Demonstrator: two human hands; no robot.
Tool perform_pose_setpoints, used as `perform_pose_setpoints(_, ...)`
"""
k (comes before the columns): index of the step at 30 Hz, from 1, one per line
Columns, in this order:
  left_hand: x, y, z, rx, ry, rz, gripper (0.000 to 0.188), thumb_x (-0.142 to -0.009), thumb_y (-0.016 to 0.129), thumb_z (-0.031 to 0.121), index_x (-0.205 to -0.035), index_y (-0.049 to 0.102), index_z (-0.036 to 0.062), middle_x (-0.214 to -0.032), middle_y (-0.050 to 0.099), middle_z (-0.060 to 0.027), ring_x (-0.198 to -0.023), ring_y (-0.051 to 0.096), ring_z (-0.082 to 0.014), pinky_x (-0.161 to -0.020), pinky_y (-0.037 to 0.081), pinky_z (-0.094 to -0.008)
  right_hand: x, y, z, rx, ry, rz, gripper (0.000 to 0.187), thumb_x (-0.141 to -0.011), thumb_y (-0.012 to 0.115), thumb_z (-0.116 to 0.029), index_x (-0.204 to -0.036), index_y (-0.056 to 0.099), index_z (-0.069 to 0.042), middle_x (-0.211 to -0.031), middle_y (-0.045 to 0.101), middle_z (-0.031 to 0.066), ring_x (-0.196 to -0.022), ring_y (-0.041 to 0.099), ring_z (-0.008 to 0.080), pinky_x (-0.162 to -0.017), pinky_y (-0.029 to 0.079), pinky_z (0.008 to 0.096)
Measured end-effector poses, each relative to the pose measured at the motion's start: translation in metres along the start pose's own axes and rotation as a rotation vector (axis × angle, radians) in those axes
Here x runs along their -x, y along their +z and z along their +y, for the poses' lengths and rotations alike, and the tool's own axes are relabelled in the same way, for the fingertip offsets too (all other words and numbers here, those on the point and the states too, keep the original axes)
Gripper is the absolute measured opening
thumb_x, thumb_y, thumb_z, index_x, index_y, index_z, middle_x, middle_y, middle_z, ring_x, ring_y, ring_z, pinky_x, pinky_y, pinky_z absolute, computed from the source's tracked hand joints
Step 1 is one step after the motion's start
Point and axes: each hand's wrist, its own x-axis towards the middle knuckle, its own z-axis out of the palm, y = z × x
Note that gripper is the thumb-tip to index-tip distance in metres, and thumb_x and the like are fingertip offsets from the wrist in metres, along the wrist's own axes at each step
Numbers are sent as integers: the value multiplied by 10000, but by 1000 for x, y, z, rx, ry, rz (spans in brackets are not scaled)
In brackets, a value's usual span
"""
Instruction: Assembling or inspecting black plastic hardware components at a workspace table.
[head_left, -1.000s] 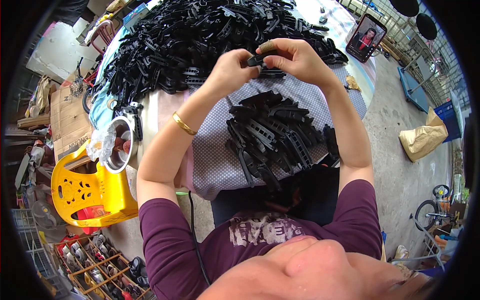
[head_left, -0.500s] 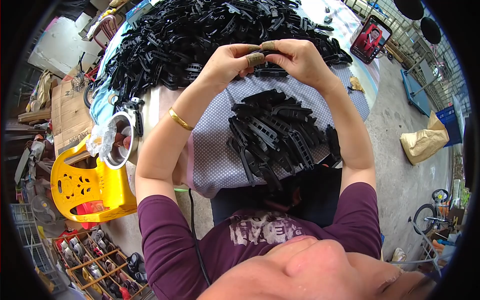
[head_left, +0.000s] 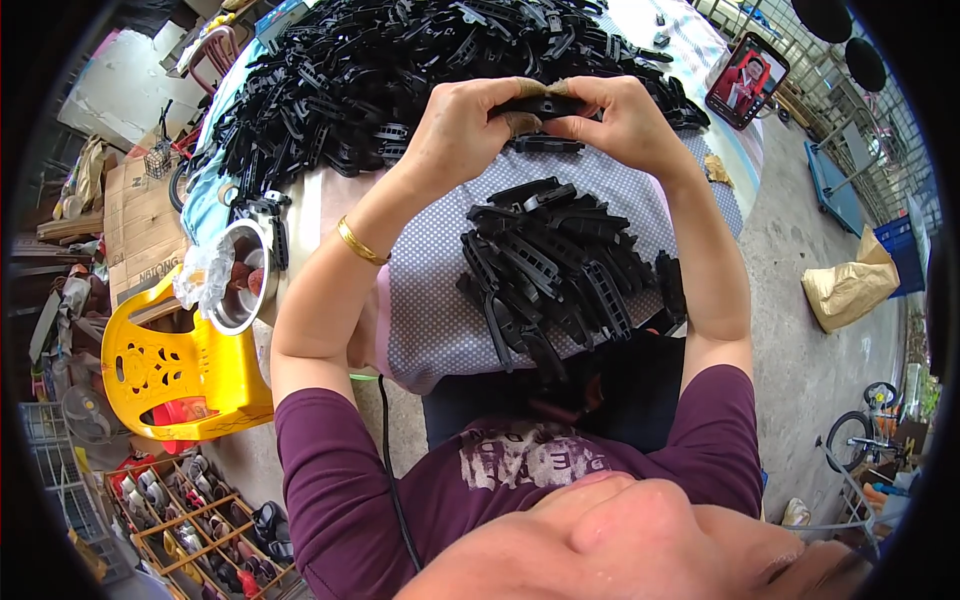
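Between my two hands, over the near edge of a big heap, is a slim black plastic part (head_left: 548, 105). My left hand (head_left: 470, 122) pinches its left end, with tan tape wrapped round the thumb and a finger. At the other end, my right hand (head_left: 618, 118) grips it between thumb and taped forefinger. My fingers cover much of the part. Beyond them spreads the large heap of similar black plastic parts (head_left: 330, 90). Closer to my body, a smaller pile of black parts (head_left: 560, 265) lies on the dotted tablecloth (head_left: 425, 320).
A phone (head_left: 747, 82) stands at the table's right. On the left are a metal bowl (head_left: 238, 318) with reddish round items and a yellow plastic chair (head_left: 150, 365). A shoe rack (head_left: 190, 530) sits lower left; a tan sack (head_left: 850, 285) rests on the floor at right.
The black part has turned so its broader face shows between my hands. My left hand has shifted slightly right and rolled, with its back more visible. Both hands keep their hold.
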Motion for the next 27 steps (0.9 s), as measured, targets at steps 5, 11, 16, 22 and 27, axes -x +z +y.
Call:
perform_pose_setpoints(5,3,1,5,192,-47,10,338,-749,690,39,-1082,632,36,-905,678,-69,-801,604,-68,-713,489,-194,1,-7,1,-218,-47,19,282,-788,672,-118,-1036,628,9,-827,649,24,-703,563,72,-625,454,207)
perform_pose_setpoints(11,10,0,32,302,111,-609,352,-732,737,241,-1048,663,104,-936,644,-77,-793,558,-151,-705,459,-287,25,-74,59,67,232,241,252,-833,598,-162,-1035,631,-14,-914,660,68,-821,610,120,-747,489,248)
perform_pose_setpoints(16,8,5,14,326,-32,-538,361,-773,691,298,-1033,648,51,-913,608,-45,-793,536,-116,-670,431,-239,40,-82,99,530,484,91,334,-628,705,-73,-959,668,-94,-870,663,107,-835,640,223,-748,497,315)
perform_pose_setpoints(22,11,14,-7,-89,-166,-586,274,-748,638,95,-1003,630,-4,-956,637,-178,-889,609,-308,-777,480,-361,22,-64,70,637,634,-50,319,-594,736,-98,-902,667,-57,-870,660,115,-821,639,216,-728,496,317)
perform_pose_setpoints(27,6,22,-15,7,-170,-571,269,-745,612,59,-1005,628,-8,-917,643,-190,-855,620,-296,-781,482,-339,24,-65,69,46,125,229,314,-734,699,-135,-1028,628,-51,-915,642,44,-812,606,127,-656,494,274)
